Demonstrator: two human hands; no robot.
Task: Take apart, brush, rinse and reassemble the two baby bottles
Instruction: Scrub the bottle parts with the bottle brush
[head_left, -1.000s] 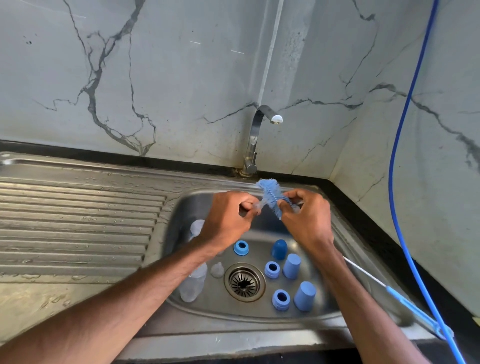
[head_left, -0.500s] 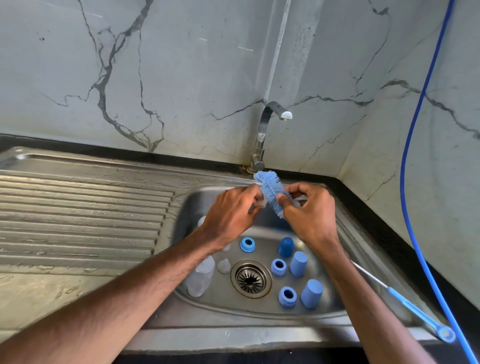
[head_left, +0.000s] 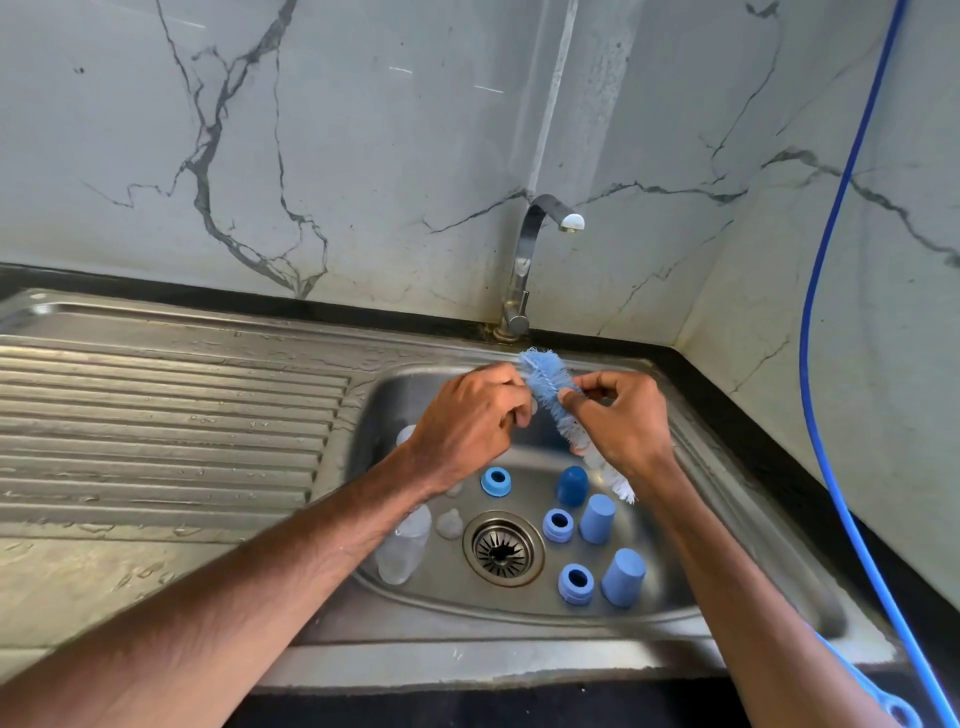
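Evidently mid-brushing, from the head view. Pinching a small pale piece (head_left: 533, 406), too hidden to name, in the curled left hand (head_left: 467, 415), right against the fluffy blue bristle brush (head_left: 550, 389). Gripping those bristles from the other side with the right hand (head_left: 626, 421), fingers bent. Lying apart in the steel sink (head_left: 415, 389): clear plastic bottles (head_left: 402, 551), blue screw rings (head_left: 496, 481), blue caps (head_left: 597, 518). Next, likely scrubbing through, then rinsing under the curved metal tap (head_left: 524, 249).

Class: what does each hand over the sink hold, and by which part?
The right hand pinches the brush by its blue bristles. The left hand curls beside the bristles; what it grips, if anything, cannot be told.
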